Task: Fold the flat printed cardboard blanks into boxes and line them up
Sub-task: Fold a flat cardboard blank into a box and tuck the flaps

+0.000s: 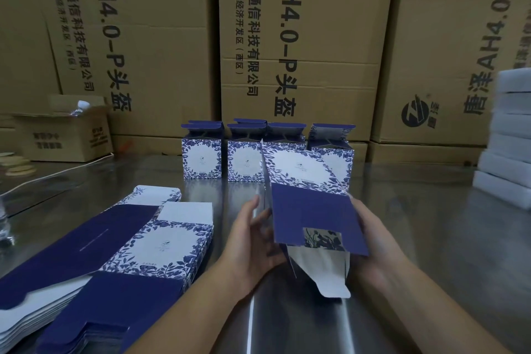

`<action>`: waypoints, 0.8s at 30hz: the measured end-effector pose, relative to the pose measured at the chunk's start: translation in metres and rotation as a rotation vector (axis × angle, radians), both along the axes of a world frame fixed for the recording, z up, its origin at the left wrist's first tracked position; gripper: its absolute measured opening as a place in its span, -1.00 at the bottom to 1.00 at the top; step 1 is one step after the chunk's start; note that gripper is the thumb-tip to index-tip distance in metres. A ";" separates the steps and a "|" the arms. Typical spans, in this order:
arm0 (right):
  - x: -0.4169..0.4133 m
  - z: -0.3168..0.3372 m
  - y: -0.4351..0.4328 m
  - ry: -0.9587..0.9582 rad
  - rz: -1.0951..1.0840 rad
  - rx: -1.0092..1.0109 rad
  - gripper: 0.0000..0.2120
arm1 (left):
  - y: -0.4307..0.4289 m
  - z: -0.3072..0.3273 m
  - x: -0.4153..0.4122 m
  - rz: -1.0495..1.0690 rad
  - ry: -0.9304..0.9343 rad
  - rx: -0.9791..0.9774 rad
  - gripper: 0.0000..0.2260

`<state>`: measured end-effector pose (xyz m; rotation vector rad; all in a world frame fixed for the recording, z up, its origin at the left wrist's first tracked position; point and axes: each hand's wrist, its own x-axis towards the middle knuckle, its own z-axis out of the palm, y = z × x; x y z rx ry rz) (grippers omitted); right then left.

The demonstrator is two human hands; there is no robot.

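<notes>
Head: left hand (254,241), right hand (373,241) hold half-folded box (310,210), end open.

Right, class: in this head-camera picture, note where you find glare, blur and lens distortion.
Head view throughout: glare streaks the metal table near the bottom edge; the white stack at the right edge is blurred; the brown cartons behind lean outward, wide-angle distortion; the half-folded box in the left hand and right hand is fairly sharp.
</notes>
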<state>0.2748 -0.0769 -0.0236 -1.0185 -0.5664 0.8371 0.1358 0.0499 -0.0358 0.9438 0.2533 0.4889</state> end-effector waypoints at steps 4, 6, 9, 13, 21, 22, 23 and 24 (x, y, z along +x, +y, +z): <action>0.003 -0.003 0.002 -0.038 -0.001 -0.086 -0.63 | 0.011 0.001 -0.007 -0.115 -0.069 -0.142 -0.32; 0.006 -0.005 0.004 -0.057 -0.009 -0.105 -0.62 | 0.014 0.003 -0.010 -0.154 -0.080 -0.126 -0.24; 0.006 -0.007 0.005 -0.088 -0.045 -0.116 -0.63 | 0.017 0.008 -0.013 -0.153 -0.052 -0.079 -0.27; 0.005 -0.011 0.005 -0.126 -0.029 -0.090 -0.57 | 0.025 0.015 -0.019 -0.101 0.012 -0.127 -0.42; 0.000 -0.014 0.010 -0.055 -0.188 -0.109 -0.35 | 0.038 0.015 -0.026 0.033 0.187 0.015 -0.73; 0.001 -0.013 0.009 -0.032 -0.178 -0.115 -0.33 | 0.040 0.013 -0.026 0.048 0.213 0.023 -0.71; 0.003 -0.012 0.008 -0.012 -0.141 -0.128 -0.33 | 0.042 0.012 -0.025 0.061 0.234 0.015 -0.70; 0.005 -0.011 0.007 0.001 -0.072 -0.149 -0.32 | 0.042 0.013 -0.026 0.071 0.252 0.010 -0.75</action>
